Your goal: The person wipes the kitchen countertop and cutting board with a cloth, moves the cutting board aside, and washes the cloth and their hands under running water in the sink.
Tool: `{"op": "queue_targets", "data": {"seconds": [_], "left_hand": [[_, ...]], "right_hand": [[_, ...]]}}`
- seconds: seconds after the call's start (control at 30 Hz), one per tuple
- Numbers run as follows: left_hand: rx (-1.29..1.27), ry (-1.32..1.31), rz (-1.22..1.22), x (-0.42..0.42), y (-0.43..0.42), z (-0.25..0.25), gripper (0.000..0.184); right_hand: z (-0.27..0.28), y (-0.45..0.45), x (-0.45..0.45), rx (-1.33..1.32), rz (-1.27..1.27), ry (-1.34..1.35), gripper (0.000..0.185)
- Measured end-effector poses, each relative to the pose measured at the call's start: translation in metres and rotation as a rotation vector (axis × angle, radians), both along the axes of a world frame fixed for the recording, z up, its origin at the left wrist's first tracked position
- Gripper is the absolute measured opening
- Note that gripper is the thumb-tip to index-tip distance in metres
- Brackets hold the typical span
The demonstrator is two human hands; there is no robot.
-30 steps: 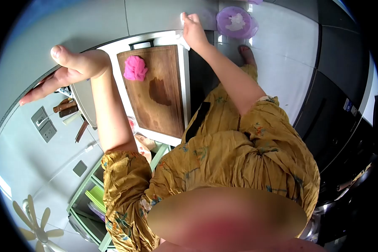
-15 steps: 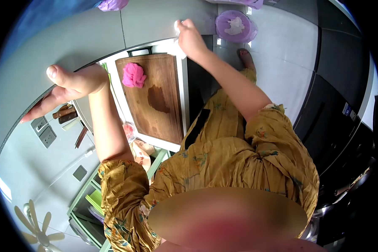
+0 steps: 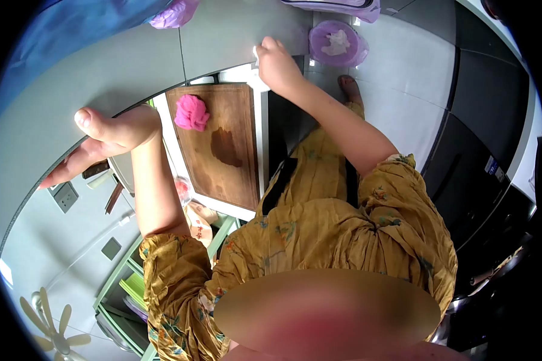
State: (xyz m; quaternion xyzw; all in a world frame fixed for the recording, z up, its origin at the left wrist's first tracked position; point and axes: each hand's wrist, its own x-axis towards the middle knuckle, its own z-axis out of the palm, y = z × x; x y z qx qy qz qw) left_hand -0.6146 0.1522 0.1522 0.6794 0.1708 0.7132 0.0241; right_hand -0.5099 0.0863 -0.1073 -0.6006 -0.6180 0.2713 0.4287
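Note:
My left hand (image 3: pixel 114 135) lies along the curved edge of a large grey panel (image 3: pixel 126 66). Its thumb stands apart over the surface, and the fingers stretch out along the edge. Farther right, my right hand (image 3: pixel 278 65) is closed against the panel near its far end. A bit of white cloth or tissue (image 3: pixel 256 55) shows beside its fingers; most of it is hidden. Between my arms lies a wooden cutting board (image 3: pixel 193 156) with a dark wet patch. A crumpled pink cloth (image 3: pixel 191 112) rests on the board.
A purple-lined bin (image 3: pixel 325 57) stands on the tiled floor beyond my right hand. Green shelving (image 3: pixel 123 319) and a wall socket (image 3: pixel 65 197) are at the left. Black cabinets (image 3: pixel 482 144) line the right side. A purple bag (image 3: pixel 173 13) is at the top.
The panel, bin and both hands appear slightly lower in view, and more blue material shows at the top left. My left hand keeps its pose on the edge; the right stays closed.

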Motion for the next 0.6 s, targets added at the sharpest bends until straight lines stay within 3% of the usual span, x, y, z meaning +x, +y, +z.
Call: {"op": "queue_targets", "data": {"seconds": [0.6], "left_hand": [[-0.082, 0.114, 0.106, -0.02, 0.0, -0.004, 0.088]], "right_hand": [[0.0, 0.009, -0.002, 0.036, -0.005, -0.099, 0.008]]}}
